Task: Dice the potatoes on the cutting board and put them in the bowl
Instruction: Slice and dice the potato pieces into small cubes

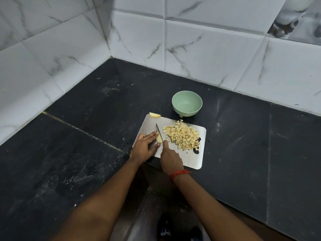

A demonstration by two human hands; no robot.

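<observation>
The right hand [171, 160] grips the handle of a thin metal knife [159, 132], with the forefinger laid along its back. The blade stands against a pale potato piece [159, 139]. The left hand [145, 146] presses this piece down with almost straight fingers. A red thread [178, 173] goes around the right wrist.

All this is on a flat, shiny steel cutting board [194, 160] with rounded corners. A heap of small yellow potato cubes [183, 135] lies on the board's right half, and one potato wedge [155, 115] lies at its far left corner.

Just behind the board stands a round, matte green bowl [186, 113] with nothing in it. The bench [86, 153] is dark, scratched stone. The writing on the dark shoe [165, 232] below is too blurred to read.
</observation>
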